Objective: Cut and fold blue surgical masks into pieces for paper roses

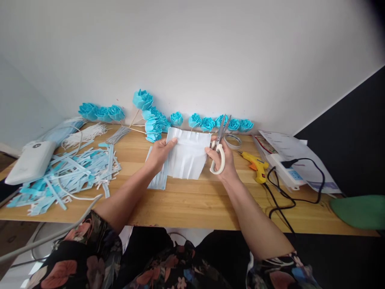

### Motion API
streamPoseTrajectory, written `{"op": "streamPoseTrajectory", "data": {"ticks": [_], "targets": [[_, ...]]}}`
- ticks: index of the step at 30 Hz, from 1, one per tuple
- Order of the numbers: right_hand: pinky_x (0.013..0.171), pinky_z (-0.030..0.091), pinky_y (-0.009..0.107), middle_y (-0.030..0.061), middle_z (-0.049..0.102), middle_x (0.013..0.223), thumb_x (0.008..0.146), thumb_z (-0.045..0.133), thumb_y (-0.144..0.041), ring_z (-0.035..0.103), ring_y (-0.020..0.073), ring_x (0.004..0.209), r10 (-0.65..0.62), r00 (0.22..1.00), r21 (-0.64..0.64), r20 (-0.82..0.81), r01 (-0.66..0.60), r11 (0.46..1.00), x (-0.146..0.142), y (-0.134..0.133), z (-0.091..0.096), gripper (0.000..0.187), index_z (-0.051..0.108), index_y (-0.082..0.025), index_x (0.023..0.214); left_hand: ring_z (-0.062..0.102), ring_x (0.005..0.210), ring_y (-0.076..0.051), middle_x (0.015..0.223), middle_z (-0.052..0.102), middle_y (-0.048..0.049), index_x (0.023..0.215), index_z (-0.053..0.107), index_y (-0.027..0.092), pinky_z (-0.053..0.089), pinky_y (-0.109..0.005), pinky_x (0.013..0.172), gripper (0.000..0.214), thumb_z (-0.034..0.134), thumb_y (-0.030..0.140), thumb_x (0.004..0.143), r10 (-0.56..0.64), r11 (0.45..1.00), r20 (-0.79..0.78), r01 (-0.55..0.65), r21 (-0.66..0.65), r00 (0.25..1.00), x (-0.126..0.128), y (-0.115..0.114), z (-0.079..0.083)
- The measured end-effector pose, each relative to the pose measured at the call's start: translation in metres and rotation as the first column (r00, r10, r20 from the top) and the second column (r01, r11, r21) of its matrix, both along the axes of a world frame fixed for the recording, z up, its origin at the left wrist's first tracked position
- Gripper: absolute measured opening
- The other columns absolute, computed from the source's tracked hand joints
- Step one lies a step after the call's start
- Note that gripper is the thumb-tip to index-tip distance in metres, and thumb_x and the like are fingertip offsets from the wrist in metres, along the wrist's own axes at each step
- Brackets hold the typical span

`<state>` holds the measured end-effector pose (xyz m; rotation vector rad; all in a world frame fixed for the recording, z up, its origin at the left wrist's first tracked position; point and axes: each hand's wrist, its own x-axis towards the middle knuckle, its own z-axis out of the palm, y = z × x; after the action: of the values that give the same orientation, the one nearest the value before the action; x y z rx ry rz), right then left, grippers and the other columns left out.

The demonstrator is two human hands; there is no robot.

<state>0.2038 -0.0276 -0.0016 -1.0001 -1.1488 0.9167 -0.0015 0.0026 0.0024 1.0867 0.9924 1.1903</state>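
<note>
My left hand (162,153) pinches the upper left edge of a creased white fabric sheet (189,156), thumb on top. On the other side, my right hand (225,160) has white-handled scissors (221,154) hooked in it, blades pointing up and away. The thumb and fingers of that hand also grip the sheet's right edge. Partly under the sheet and my left hand, a pleated light-blue face mask piece (158,180) lies on the wooden table (186,206). Blue fabric flowers (207,124) line the wall behind.
Cut blue strips (81,170) are heaped at left beside a white power bank (31,162), white cords (86,135) and grey wires (118,134). At right are a yellow glue gun (255,166), a tape roll (233,141), a power strip (285,172) and black cables (281,207).
</note>
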Motion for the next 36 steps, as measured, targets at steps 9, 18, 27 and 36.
{"op": "streamPoseTrajectory", "data": {"ticks": [9, 18, 27, 36], "targets": [[0.058, 0.047, 0.025, -0.0032, 0.054, 0.078, 0.070, 0.077, -0.039, 0.052, 0.0124, 0.066, 0.062, 0.997, -0.086, -0.048, -0.066, 0.994, -0.002, -0.001, 0.002, 0.042, 0.060, -0.025, 0.106, 0.061, 0.061, -0.015, 0.066, 0.066, 0.0002, 0.078, 0.065, 0.015, 0.048, -0.027, 0.059, 0.051, 0.079, 0.062, 0.062, 0.008, 1.000, 0.059, -0.009, 0.013, 0.998, 0.002, -0.001, 0.002], [0.052, 0.044, 0.022, -0.0052, 0.053, 0.073, 0.067, 0.079, -0.038, 0.048, 0.0098, 0.059, 0.106, 0.994, -0.112, 0.038, -0.101, 0.989, -0.004, 0.000, -0.008, 0.044, 0.062, -0.025, 0.106, 0.069, 0.086, -0.023, 0.087, 0.074, -0.0058, 0.097, 0.070, 0.016, 0.053, -0.033, 0.076, 0.052, 0.077, 0.059, 0.069, 0.029, 0.999, 0.175, -0.035, 0.032, 0.984, 0.001, 0.001, 0.002], [0.056, 0.046, 0.024, -0.0038, 0.056, 0.076, 0.066, 0.076, -0.036, 0.050, 0.0112, 0.063, 0.001, 0.999, -0.108, -0.035, -0.004, 0.994, -0.003, 0.001, -0.001, 0.045, 0.059, -0.025, 0.106, 0.067, 0.089, -0.023, 0.098, 0.075, -0.0070, 0.101, 0.070, 0.014, 0.052, -0.033, 0.079, 0.045, 0.083, 0.036, 0.064, -0.165, 0.984, 0.139, 0.153, 0.094, 0.976, 0.001, 0.003, -0.002], [0.053, 0.045, 0.023, -0.0041, 0.055, 0.077, 0.068, 0.075, -0.034, 0.050, 0.0108, 0.061, -0.021, 1.000, -0.077, 0.016, 0.022, 0.997, -0.001, 0.001, 0.000, 0.043, 0.060, -0.025, 0.107, 0.067, 0.093, -0.024, 0.097, 0.075, -0.0050, 0.099, 0.069, 0.015, 0.050, -0.033, 0.083, 0.038, 0.078, 0.035, 0.068, -0.032, 0.982, 0.073, 0.017, 0.188, 0.997, 0.000, 0.008, -0.006]]}}
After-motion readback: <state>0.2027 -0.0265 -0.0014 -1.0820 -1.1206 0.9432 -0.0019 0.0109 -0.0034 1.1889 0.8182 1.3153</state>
